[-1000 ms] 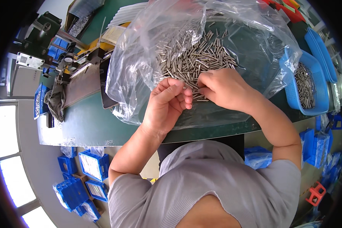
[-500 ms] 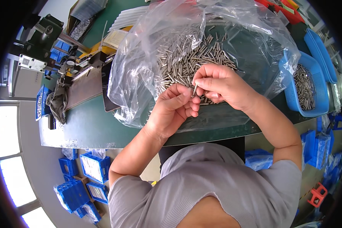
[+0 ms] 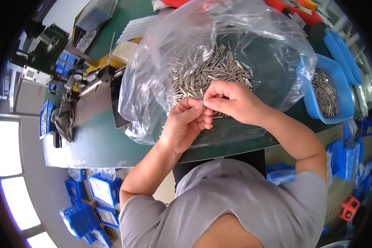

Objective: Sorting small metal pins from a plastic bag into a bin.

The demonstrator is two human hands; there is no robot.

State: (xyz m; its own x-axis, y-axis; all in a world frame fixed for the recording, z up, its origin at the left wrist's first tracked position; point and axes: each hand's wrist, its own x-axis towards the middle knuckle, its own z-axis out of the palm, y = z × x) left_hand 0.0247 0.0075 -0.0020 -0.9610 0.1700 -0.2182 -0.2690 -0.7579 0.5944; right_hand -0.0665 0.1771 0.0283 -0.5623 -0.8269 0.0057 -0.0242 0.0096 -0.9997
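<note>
My left hand (image 3: 185, 124) and my right hand (image 3: 235, 103) meet fingertip to fingertip over the near edge of a pile of small metal pins (image 3: 219, 68). Thumb and forefinger are pinched on each hand, closed around one slim metal pin that their fingertips now almost wholly cover. The other fingers of my left hand curl loosely below. Beneath and behind my hands, the loose pins lie on a large clear plastic bag (image 3: 146, 78), spread crumpled over the green table (image 3: 95, 149).
At the right stands a blue plastic basket (image 3: 347, 101) holding more metal pieces, beside another blue basket (image 3: 343, 53). A bench machine (image 3: 49, 45) occupies the left, with a dark cloth (image 3: 63, 120) near it. Blue crates (image 3: 103, 188) sit below the table.
Both hands remain pinched together, and the pin seen between them earlier is now mostly hidden by the fingertips. My right hand has shifted slightly left and down; the whole view has tilted a little.
</note>
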